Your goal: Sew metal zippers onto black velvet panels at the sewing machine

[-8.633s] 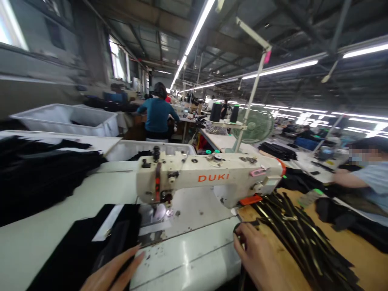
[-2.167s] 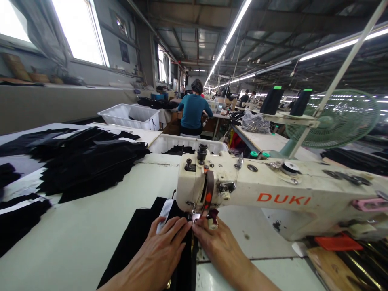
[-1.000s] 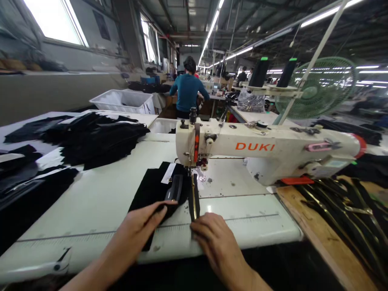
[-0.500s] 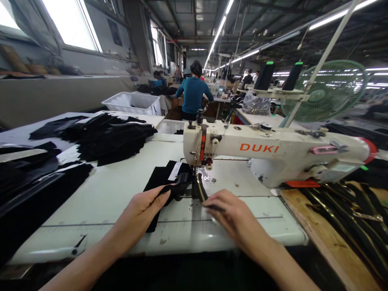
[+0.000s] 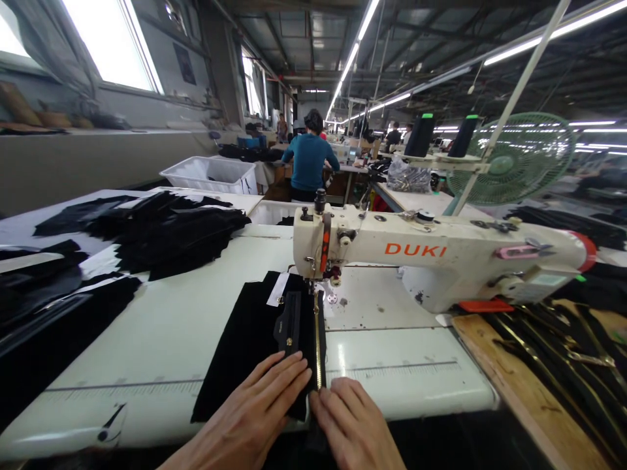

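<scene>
A heap of black fabric pieces (image 5: 161, 235) lies at the far left of the white bench (image 5: 147, 339). Nearer the middle, a black fabric panel (image 5: 245, 346) lies flat on the bench. The left hand (image 5: 255, 418) rests flat on its near edge, fingers spread and holding nothing. A zipper (image 5: 318, 339) with gold teeth runs along the panel's right edge up under the needle of the sewing machine (image 5: 431, 254). The right hand (image 5: 350, 424) presses flat on the zipper's near end, fingers together. Loose zippers (image 5: 563, 359) lie far right.
</scene>
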Action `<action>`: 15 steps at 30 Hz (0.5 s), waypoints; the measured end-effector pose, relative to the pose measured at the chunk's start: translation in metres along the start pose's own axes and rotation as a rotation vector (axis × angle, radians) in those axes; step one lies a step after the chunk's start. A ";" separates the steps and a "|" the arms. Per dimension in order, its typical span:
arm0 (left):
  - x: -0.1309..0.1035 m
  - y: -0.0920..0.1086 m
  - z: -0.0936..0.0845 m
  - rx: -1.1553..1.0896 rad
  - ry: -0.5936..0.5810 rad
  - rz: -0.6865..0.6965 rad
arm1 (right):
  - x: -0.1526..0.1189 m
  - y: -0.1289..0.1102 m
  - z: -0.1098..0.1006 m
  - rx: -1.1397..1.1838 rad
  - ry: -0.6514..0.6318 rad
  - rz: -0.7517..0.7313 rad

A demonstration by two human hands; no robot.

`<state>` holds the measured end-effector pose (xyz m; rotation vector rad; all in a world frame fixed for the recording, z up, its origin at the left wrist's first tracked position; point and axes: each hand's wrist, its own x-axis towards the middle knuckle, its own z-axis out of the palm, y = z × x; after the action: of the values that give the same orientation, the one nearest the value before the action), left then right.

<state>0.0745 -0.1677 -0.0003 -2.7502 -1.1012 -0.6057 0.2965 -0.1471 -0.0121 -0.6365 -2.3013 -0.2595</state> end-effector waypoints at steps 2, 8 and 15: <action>0.000 0.001 0.006 0.008 -0.012 0.013 | -0.003 -0.005 0.004 -0.023 0.066 0.012; 0.001 -0.005 0.008 -0.049 -0.150 0.001 | -0.002 -0.008 0.003 -0.041 0.107 0.039; 0.012 -0.009 -0.018 -0.180 -0.256 -0.053 | -0.012 -0.007 0.014 -0.063 0.071 0.019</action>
<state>0.0710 -0.1579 0.0207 -3.0283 -1.2302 -0.3829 0.2924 -0.1523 -0.0305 -0.6701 -2.2253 -0.3417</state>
